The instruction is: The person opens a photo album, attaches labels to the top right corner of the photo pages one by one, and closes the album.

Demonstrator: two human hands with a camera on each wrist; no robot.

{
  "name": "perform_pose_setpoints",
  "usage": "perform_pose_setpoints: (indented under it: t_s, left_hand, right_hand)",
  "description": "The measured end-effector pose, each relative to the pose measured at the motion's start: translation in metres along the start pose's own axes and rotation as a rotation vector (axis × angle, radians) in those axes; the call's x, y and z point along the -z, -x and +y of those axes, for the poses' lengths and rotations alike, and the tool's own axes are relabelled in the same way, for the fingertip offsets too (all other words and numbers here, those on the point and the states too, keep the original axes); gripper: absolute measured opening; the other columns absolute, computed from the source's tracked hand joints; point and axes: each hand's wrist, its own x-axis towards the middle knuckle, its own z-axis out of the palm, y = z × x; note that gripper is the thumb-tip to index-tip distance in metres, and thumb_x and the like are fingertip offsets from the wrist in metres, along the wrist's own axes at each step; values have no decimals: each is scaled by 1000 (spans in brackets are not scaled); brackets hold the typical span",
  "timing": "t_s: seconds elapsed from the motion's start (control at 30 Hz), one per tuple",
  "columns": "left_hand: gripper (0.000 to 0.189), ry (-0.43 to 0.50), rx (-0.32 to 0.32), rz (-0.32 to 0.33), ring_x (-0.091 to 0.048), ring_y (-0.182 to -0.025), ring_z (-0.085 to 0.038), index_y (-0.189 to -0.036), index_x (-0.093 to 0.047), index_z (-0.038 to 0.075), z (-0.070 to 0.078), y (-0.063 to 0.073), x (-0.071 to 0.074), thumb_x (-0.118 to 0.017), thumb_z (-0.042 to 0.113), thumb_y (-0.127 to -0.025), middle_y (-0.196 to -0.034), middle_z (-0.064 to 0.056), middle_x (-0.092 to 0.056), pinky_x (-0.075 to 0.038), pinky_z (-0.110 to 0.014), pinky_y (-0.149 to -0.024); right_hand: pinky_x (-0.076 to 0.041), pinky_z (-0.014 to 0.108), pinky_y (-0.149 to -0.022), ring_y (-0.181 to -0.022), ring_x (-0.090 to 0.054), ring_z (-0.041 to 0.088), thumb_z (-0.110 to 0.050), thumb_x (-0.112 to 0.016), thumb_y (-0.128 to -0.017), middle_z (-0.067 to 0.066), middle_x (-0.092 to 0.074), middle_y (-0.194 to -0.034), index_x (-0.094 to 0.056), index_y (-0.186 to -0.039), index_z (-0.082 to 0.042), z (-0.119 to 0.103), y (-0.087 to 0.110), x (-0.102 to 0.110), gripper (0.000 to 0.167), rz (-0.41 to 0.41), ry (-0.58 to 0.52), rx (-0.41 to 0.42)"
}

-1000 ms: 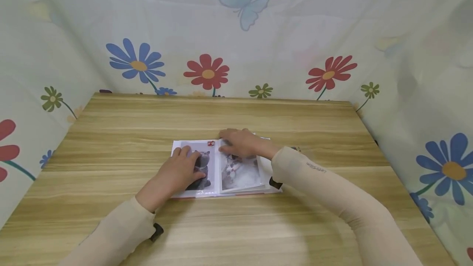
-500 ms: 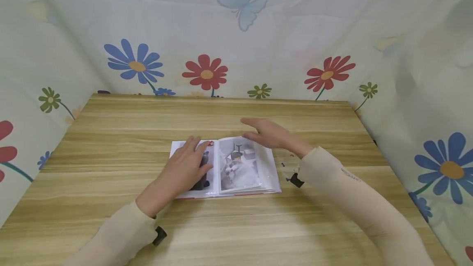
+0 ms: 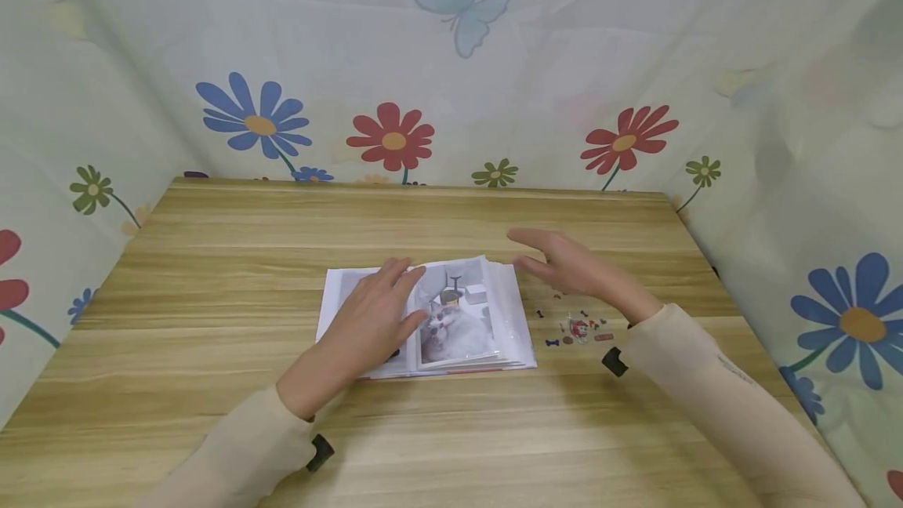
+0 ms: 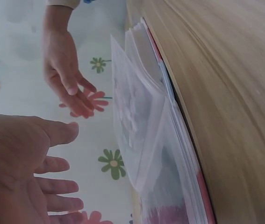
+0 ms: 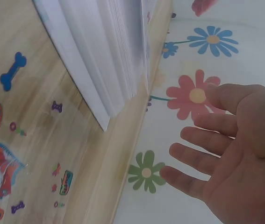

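A small photo album (image 3: 513, 328) lies spread on the table, with a white cat photo (image 3: 458, 334) on its right page. My left hand (image 3: 370, 316) is over the left page and hides most of the picture there. Its fingers are extended and hold nothing, as the left wrist view confirms. Beyond the album's upper right corner, my right hand (image 3: 567, 263) is held in the air with fingers extended and nothing in them. In the left wrist view a plastic page (image 4: 132, 102) stands partly lifted off the stack.
Dog-themed stickers (image 3: 578, 328) lie on the table right of the album; a blue bone sticker (image 5: 13, 72) shows among them in the right wrist view. The wooden table (image 3: 423, 437) meets a flower-printed cloth (image 3: 536, 85) at its back and sides.
My right hand has left the right page and moved right, past the album, uncovering the cat photo and the stickers. My left hand has slid rightward across the left page.
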Motion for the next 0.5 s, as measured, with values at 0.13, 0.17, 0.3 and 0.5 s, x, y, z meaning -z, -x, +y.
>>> perform_pose_setpoints:
  t_s: [0.13,0.17,0.3,0.5]
  left_hand:
    - [60,4,-37,25,-49,-137,-39,-142,-57,-3,8,-4,-2,-79,24,-93,-145,-25,-54,-44,-57,-108]
    - [59,3,-45,26,-50,-137,-39,-142,-57,-3,11,-5,-3,-79,24,-93,-145,-25,-54,-44,-57,-107]
    - [59,10,-64,7,-49,-138,-39,-143,-56,-1,19,-9,-6,-78,26,-94,-147,-23,-53,-42,-58,-110]
    - [60,31,-63,-73,-42,-144,-40,-147,-53,2,33,-17,-10,-74,27,-98,-153,-21,-48,-36,-58,-116]
  right_hand:
    - [-38,56,-115,-143,-45,40,-17,-62,-105,25,-49,-152,-48,-149,8,4,11,4,51,15,5,9]
    - [-38,56,-114,-142,-45,40,-17,-62,-105,24,-49,-152,-48,-149,7,5,14,4,51,18,9,6]
    - [-39,56,-113,-141,-47,39,-16,-62,-105,23,-51,-151,-49,-148,7,7,26,7,50,25,16,-2]
    - [-43,57,-110,-137,-51,39,-14,-63,-104,23,-55,-148,-54,-145,5,12,45,4,46,35,49,-31]
